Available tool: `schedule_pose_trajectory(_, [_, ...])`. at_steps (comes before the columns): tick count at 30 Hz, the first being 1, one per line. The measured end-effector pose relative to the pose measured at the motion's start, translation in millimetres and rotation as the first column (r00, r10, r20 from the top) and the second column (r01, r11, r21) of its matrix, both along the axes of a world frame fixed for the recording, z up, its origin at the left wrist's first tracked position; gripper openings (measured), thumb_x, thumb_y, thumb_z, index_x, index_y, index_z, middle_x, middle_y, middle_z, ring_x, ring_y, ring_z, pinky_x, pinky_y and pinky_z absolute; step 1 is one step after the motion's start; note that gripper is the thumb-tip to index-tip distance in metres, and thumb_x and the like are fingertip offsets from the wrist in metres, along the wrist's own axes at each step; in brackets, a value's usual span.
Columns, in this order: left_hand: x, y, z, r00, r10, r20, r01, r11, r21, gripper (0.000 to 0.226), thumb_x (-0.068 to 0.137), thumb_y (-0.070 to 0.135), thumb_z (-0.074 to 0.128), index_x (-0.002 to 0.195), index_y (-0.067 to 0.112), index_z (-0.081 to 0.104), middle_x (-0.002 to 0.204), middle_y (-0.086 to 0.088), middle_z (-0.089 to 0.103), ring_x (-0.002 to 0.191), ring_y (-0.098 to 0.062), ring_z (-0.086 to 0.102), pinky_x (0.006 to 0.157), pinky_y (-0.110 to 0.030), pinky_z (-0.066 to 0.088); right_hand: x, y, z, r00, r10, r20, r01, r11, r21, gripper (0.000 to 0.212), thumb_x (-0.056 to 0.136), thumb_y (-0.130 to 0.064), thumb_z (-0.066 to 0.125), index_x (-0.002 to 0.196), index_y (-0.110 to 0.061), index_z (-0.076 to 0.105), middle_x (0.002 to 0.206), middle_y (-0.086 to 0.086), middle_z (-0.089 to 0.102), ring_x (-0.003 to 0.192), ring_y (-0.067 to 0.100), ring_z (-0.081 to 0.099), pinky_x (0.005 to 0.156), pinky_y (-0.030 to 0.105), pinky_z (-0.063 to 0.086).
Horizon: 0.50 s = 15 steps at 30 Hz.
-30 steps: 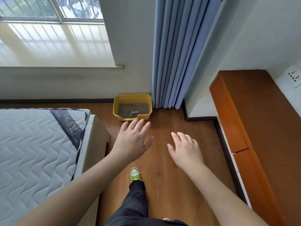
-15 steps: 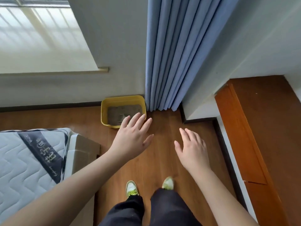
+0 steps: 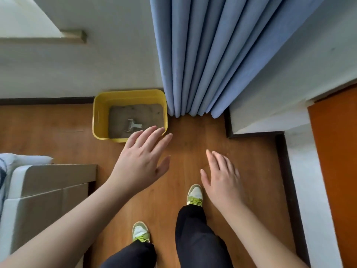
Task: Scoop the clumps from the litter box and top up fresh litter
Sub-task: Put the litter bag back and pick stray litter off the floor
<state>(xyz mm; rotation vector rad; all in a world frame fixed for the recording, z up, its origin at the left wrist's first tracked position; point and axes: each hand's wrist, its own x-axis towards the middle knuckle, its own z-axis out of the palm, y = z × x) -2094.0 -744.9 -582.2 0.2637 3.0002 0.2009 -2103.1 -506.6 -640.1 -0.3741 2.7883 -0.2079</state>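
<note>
Head view — litter box (image 3: 100, 117) beyond empty hands (image 3: 142, 159).

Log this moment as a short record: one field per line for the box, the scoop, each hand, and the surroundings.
litter box: yellow, on the wooden floor by the wall, beside the blue curtain
contents: grey litter with a few dark specks
scoop: pale, slotted, lying on the litter, untouched
left hand: open, empty, fingertips overlapping the box's near corner in view
right hand: open, empty, over the floor
stance: standing, both shoes visible

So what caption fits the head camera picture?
Empty hands near yellow litter box, scoop lying inside.
</note>
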Motion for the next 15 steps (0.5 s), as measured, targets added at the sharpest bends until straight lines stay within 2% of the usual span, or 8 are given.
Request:
schedule_pose_trajectory(6, [-18, 32, -132, 0.998, 0.0, 0.069, -0.003, 0.999, 0.032, 0.056, 0.096, 0.051, 0.041, 0.143, 0.021, 0.047, 0.148, -0.004, 0.047, 0.14, -0.025, 0.038, 0.112, -0.043, 0.032, -22, 3, -127, 0.995, 0.051, 0.087, -0.055, 0.998, 0.039, 0.057, 0.096, -0.045, 0.041, 0.148, -0.022, 0.031, 0.146, 0.002, 0.044, 0.135, 0.022, 0.041, 0.109, 0.042, 0.034])
schedule_pose_trajectory(11, [-40, 40, -229, 0.997, -0.014, 0.07, 0.01, 0.998, 0.06, 0.058, 0.094, 0.05, 0.042, 0.143, 0.02, 0.046, 0.146, -0.005, 0.049, 0.137, -0.025, 0.042, 0.109, -0.044, 0.037, -70, 11, -211, 0.993, 0.116, -0.007, -0.115, 0.992, 0.058, 0.056, 0.094, -0.039, 0.051, 0.145, -0.019, 0.037, 0.14, 0.002, 0.049, 0.128, 0.024, 0.046, 0.107, 0.043, 0.034])
schedule_pose_trajectory(15, [-57, 29, -299, 0.999, -0.002, 0.035, 0.0, 0.999, 0.054, 0.058, 0.093, 0.048, 0.041, 0.141, 0.018, 0.047, 0.145, -0.006, 0.049, 0.135, -0.026, 0.044, 0.106, -0.044, 0.039, -108, 17, -266, 0.989, 0.133, -0.069, -0.128, 0.989, 0.069, 0.056, 0.095, -0.037, 0.049, 0.146, -0.017, 0.035, 0.139, 0.002, 0.048, 0.128, 0.023, 0.046, 0.107, 0.043, 0.035])
